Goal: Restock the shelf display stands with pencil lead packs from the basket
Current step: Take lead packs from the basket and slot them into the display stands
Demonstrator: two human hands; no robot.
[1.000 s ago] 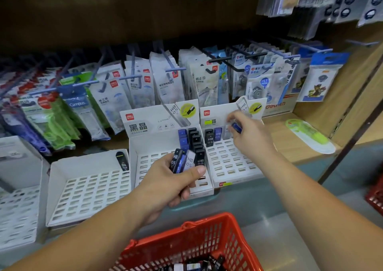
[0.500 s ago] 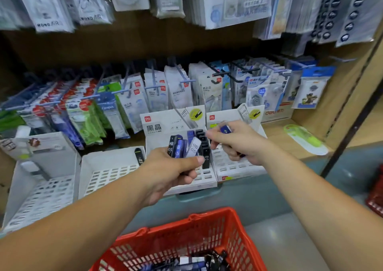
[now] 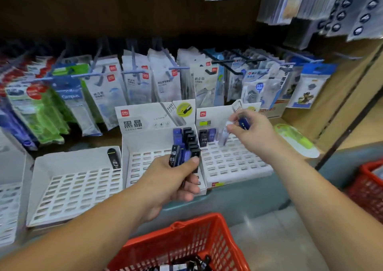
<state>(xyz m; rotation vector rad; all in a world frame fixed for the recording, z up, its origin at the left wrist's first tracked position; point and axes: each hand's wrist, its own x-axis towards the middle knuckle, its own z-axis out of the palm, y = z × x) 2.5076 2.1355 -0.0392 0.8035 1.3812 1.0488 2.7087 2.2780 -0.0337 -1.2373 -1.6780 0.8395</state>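
Note:
My left hand (image 3: 175, 178) grips a small bunch of pencil lead packs (image 3: 179, 154), black and blue, marked HB 0.5, in front of the middle white display stand (image 3: 149, 156). That stand holds a column of blue and black packs (image 3: 187, 138) at its right side. My right hand (image 3: 251, 134) pinches a blue pack (image 3: 244, 123) and a clear white pack (image 3: 224, 135) over the right display stand (image 3: 234, 163), whose back row holds a few packs (image 3: 207, 137). The red basket (image 3: 182, 243) below holds more packs (image 3: 192, 265).
A white stand (image 3: 76, 187) on the left holds one black pack (image 3: 113, 158). Another white stand (image 3: 10, 204) sits at the far left. Hanging stationery packets (image 3: 136, 82) fill the pegs behind. A green-and-white item (image 3: 296, 141) lies on the shelf at right. A second red basket (image 3: 371, 185) is at the right edge.
My right hand took a clear white pack from the bunch in my left hand and moved right, over the right stand. The left hand's bunch is smaller. My view tilted down.

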